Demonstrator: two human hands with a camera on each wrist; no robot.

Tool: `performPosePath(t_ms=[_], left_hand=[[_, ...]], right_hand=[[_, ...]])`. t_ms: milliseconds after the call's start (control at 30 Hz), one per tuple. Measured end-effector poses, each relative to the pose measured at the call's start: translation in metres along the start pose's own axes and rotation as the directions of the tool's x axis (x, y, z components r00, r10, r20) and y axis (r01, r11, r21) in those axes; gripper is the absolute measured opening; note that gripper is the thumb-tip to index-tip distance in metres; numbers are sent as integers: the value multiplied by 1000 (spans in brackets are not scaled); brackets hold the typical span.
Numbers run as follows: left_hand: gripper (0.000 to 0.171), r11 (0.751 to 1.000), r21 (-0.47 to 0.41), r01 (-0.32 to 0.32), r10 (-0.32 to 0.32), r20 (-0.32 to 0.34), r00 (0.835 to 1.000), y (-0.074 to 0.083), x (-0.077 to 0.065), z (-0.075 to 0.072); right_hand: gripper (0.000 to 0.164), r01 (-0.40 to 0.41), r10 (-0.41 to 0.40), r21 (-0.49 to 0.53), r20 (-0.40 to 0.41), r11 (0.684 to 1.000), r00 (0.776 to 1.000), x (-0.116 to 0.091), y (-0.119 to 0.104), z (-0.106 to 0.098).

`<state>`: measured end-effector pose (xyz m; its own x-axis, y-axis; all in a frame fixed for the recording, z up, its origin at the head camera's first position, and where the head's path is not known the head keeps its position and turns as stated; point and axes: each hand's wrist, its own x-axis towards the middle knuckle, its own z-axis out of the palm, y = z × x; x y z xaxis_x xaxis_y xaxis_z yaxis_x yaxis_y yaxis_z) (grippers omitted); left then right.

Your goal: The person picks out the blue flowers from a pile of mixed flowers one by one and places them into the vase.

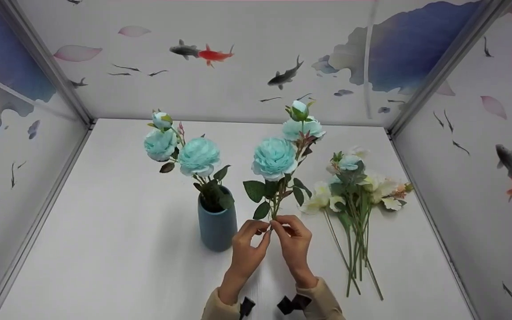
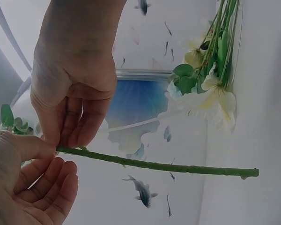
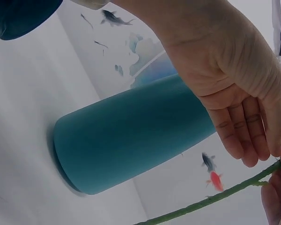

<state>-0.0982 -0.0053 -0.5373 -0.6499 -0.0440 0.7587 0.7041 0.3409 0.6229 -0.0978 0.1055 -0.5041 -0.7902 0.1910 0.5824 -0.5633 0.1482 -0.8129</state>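
Observation:
A spray of turquoise artificial flowers (image 1: 274, 158) stands upright above both hands, with a bud at its top and dark green leaves. My left hand (image 1: 248, 250) and right hand (image 1: 296, 245) meet on its stem, pinching it between thumb and fingertips. In the left wrist view the bare green stem (image 2: 159, 165) extends past the fingers to its cut end. Just left of the hands is a blue vase (image 1: 217, 229), holding other turquoise flowers (image 1: 199, 155). The right wrist view shows the vase (image 3: 131, 136) behind my left hand, and a small offshoot on the stem.
Several cream and pale blue flowers (image 1: 358, 186) lie on the white table (image 1: 118, 249) at the right, stems toward the front. Panels printed with fish (image 1: 214, 55) enclose the table at the back and sides. A black device (image 1: 294, 304) is strapped by the right sleeve.

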Motion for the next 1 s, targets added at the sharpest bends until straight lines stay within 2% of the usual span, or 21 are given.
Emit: performPosePath(t_ms=[333, 833, 1000], left_hand=[[25, 998, 57, 33, -32, -25, 999, 0, -2, 2], [26, 997, 76, 25, -24, -13, 1000, 0, -4, 3], [13, 999, 46, 27, -27, -7, 1000, -2, -6, 2]], right_hand=[[14, 30, -30, 19, 28, 999, 999, -4, 0, 2], [8, 44, -45, 12, 50, 999, 998, -4, -2, 2], [12, 21, -20, -11, 58, 1000, 998, -4, -4, 3]])
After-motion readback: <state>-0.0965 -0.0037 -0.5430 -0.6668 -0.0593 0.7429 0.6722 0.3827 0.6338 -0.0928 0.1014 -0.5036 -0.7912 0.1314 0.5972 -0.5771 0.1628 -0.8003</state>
